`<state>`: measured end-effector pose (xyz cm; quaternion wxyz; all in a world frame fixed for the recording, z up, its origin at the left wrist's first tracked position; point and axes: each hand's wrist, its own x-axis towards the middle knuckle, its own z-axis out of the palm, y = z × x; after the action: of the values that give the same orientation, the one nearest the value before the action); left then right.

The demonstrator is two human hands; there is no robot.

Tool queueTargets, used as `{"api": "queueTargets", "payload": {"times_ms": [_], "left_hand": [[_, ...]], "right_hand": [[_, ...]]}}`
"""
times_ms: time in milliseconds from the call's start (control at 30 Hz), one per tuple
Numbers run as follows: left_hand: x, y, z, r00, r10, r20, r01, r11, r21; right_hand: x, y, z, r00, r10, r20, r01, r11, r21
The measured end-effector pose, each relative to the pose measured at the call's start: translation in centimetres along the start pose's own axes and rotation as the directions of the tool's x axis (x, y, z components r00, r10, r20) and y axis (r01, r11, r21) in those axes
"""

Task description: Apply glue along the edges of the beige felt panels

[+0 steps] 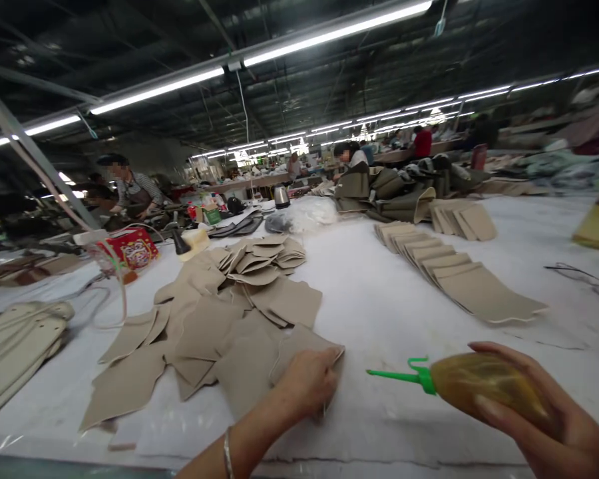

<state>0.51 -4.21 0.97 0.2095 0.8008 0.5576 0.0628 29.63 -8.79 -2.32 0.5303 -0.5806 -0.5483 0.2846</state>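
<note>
My left hand, with a bracelet at the wrist, is closed on the right edge of a taupe fabric piece. That piece lies at the near right side of a loose heap of similar cut pieces. In my right hand is a squeeze bottle of amber-brown liquid, with fingers wrapped round its body. Its green nozzle points left toward my left hand, apart from the fabric. The fingertips of my left hand are partly hidden.
A fanned row of taupe pieces lies right of centre on the white table. Eyeglasses rest at the right. Pale panels lie at left, near a red box. Dark folded material is piled behind; a person works at far left.
</note>
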Motion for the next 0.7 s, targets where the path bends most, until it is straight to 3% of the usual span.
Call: {"api": "queueTargets", "payload": {"times_ms": [67,200,467,700], "left_hand": [[0.2,-0.5,-0.1,0.999,0.047,0.001,-0.047,0.997,-0.065],[0.5,-1.0,-0.1,0.996,0.091,0.003,-0.089,0.984,-0.152],[0.6,-1.3,-0.5,0.995,0.094,0.015,-0.089,0.974,-0.209],[0.4,-0.9,-0.8,0.997,0.070,0.040,-0.064,0.990,-0.127]], "right_hand": [[0.8,-2.2,0.0,0.998,-0.023,0.061,0.025,0.999,-0.029],[1.4,-4.6,3.0,0.990,-0.109,0.092,0.119,0.987,-0.111],[2.8,-3.6,5.3,0.908,-0.337,0.248,0.396,0.883,-0.251],[2.8,-4.5,5.9,0.872,-0.403,0.278,0.479,0.817,-0.321]]}}
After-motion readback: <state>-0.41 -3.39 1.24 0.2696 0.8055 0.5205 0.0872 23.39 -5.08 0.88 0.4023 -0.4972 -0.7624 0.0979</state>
